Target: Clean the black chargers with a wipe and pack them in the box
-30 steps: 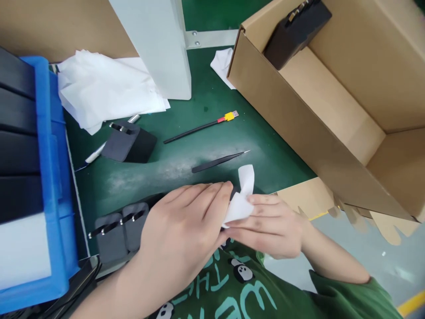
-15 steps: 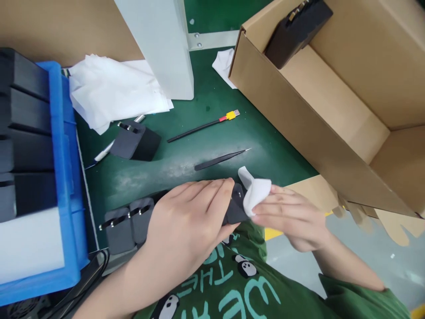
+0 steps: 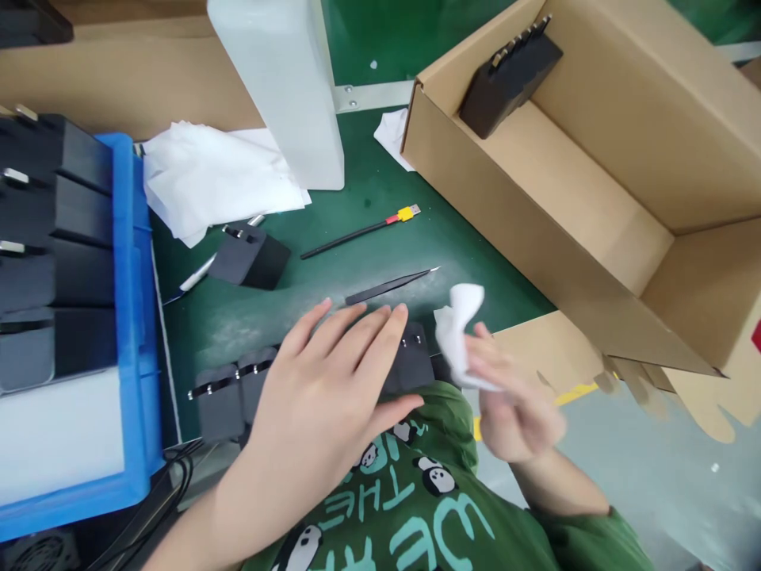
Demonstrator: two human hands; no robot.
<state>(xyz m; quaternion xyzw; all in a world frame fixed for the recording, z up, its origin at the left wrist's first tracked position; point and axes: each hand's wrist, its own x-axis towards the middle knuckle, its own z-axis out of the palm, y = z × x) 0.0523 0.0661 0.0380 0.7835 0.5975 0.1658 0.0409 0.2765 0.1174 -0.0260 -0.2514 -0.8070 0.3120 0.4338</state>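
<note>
A blue bin point(image 3: 134, 333) sits at nine o'clock. The left hand point(image 3: 324, 381) lies open, fingers spread, on a row of black adapters point(image 3: 410, 361). At three o'clock of it, the blurred right hand point(image 3: 514, 400) grips a white cloth point(image 3: 460, 329).

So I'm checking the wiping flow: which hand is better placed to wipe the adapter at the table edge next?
The right hand: it holds the white wipe just beside the black adapter. The left hand lies flat across the adapters, better placed to steady them.
</note>
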